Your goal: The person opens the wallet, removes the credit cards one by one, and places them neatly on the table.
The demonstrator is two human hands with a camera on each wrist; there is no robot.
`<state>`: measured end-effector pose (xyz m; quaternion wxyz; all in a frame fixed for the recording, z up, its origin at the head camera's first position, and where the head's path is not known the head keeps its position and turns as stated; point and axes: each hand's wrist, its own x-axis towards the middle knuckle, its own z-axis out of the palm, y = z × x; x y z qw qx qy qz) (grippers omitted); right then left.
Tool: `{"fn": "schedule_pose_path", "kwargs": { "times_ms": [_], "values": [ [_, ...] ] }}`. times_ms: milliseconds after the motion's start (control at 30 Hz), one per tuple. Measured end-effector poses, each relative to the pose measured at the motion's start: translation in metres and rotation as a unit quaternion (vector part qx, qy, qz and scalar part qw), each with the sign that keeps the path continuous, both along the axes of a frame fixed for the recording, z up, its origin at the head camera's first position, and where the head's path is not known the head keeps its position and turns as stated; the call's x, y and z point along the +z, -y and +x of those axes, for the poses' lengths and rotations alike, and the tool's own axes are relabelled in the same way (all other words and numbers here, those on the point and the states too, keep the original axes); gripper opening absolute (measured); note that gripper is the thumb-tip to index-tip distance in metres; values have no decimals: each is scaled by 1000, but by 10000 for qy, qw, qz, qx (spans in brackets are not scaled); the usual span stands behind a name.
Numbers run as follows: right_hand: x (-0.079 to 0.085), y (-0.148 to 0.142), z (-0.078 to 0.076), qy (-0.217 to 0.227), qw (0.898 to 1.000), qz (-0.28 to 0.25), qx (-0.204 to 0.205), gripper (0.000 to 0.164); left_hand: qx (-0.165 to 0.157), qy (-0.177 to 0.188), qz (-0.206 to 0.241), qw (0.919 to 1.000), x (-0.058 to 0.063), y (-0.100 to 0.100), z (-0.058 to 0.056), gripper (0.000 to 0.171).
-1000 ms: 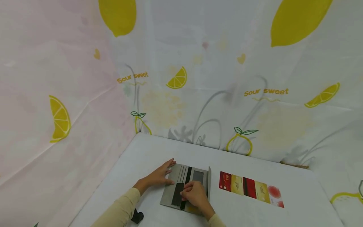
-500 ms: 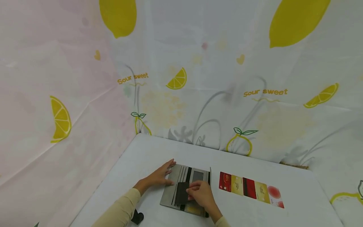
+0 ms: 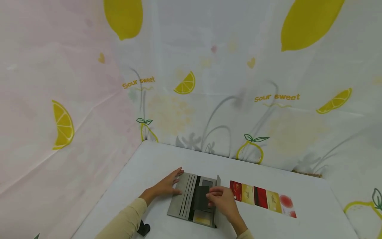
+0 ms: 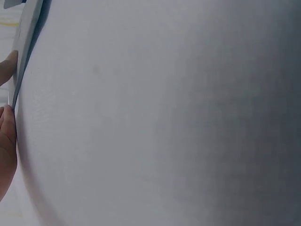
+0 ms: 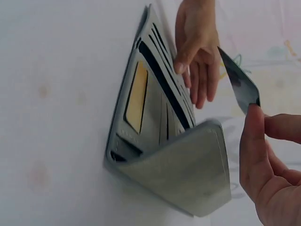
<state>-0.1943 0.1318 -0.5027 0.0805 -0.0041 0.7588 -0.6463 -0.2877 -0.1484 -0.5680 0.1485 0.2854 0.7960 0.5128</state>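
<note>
A grey wallet (image 3: 178,200) lies unfolded on the white table, its right flap (image 5: 183,174) standing up. Card slots line its inside, and a gold card (image 5: 137,96) shows behind a window pocket. My left hand (image 3: 165,184) rests at the wallet's left edge, thumb on top and fingers extended along the side. In the left wrist view only part of that hand (image 4: 6,150) appears. Between thumb and fingers, my right hand (image 3: 223,200) pinches a dark card (image 3: 201,198). The right wrist view has this card (image 5: 239,80) in the air, apart from the wallet.
Right of the wallet lies a row of several cards: a red VIP card (image 3: 235,188), gold ones, a red-and-black one (image 3: 260,197) and a white-and-pink one (image 3: 287,204). A small black object (image 3: 144,229) sits by the left sleeve. Lemon-print sheets (image 3: 185,116) hang behind the table.
My right hand has moved rightward with the dark card, from over the wallet's left slots to over its middle and right part. The left hand has stayed put.
</note>
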Motion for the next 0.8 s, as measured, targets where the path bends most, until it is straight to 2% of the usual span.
{"fn": "schedule_pose_path", "kwargs": {
  "times_ms": [167,300,433,600,800],
  "values": [
    [-1,-26,0,-17,9985,275,-465,29,48,-110,-88,9999,0,1,2,108],
    [-1,-45,4,65,9941,560,-929,27,43,-163,-198,9997,0,2,1,109],
    [-4,-62,7,182,9900,672,-1228,27,61,-165,-252,9995,0,2,0,110],
    [-18,-82,9,418,9856,975,-1315,27,41,-146,-256,9996,0,1,1,110],
    [-34,-100,8,540,9736,1821,-1267,29,15,-165,-215,9996,0,1,0,109]
  ]
}}
